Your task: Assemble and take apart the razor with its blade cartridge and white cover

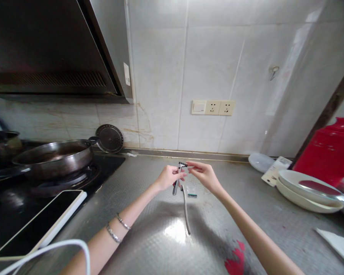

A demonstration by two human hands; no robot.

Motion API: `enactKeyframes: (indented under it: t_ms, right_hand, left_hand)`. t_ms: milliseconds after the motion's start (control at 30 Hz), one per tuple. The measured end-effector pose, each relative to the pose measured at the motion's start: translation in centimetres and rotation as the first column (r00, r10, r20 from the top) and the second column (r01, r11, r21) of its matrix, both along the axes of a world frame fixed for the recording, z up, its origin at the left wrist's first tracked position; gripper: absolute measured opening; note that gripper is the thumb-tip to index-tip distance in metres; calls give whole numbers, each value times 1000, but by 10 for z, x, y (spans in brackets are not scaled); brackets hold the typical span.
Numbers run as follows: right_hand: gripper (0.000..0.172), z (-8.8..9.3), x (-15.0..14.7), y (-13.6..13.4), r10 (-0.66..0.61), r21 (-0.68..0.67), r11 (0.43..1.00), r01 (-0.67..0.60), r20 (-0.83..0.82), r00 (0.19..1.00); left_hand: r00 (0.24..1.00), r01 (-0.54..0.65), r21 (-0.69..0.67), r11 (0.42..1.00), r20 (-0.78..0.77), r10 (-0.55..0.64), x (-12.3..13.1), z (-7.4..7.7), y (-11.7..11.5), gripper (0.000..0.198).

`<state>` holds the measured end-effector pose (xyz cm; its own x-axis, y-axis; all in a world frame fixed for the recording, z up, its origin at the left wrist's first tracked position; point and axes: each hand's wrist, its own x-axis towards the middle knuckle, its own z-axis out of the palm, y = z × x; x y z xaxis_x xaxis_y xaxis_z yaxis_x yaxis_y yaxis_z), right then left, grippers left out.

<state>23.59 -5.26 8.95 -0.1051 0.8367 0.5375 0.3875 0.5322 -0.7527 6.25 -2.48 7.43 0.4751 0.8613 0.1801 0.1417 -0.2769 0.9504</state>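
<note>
"Starting with the head view, the only one: where is the razor sitting?"

"It's hanging above the middle of the worktop, nearer the back edge than the front. The left hand is carrying the razor, so that hand is the nearer one."

"And its long axis?"

"It's standing steeply, leaning a little: the handle's lower end is pointing toward the front edge and slightly left, while the dark razor head is sitting at the top, facing the right hand. From the right grip, the head is lying just to the left, beside the fingertips."

"How are the grips looking?"

"The left one is closing around the handle, fingers and thumb pinching it below the head. The right one is holding its fingers partly bent at the head's end; whether they're touching it or pinching it, I can't tell."

"Anything lying underneath?"

"A slim grey stick is running from below the hands toward the front edge, and a small clear packet with a teal strip is lying just right of its far end. A phone is resting by the worktop's left edge."
</note>
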Motion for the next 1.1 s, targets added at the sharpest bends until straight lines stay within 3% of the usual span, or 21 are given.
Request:
enactKeyframes:
  t_ms: [167,333,467,533,600,833,967,1100]
  right_hand:
    - [31,6,8,2,-129,78,989,126,26,991]
    - [29,7,12,6,-174,-86,979,186,132,976]
    - [32,8,2,-4,25,-248,968,43,264,964]
    - [37,8,-4,-11,179,-382,922,-66,270,946]
    - [41,6,-7,-17,253,-457,882,-115,254,933]
    - [33,-1,-15,-22,96,-275,961,21,404,910]
    - [35,-9,-32,-24,103,-191,981,-17,450,887]
    - [32,-21,-44,-25,124,-159,986,-57,448,886]
  left_hand:
    - [998,21,-79,997,67,-15,-8,1,12,39]
    - [980,88,-196,977,192,-49,-15,9,12,33]
    - [947,240,-264,934,274,-166,-20,12,10,31]
    - [941,269,-284,921,281,-188,-22,13,10,31]
    - [944,267,-295,917,272,-188,-23,14,9,31]
    - [943,211,-304,929,315,-111,-23,17,9,28]
    - [936,224,-330,917,334,-109,-21,16,7,29]
    - [916,316,-338,887,354,-192,-20,11,9,32]
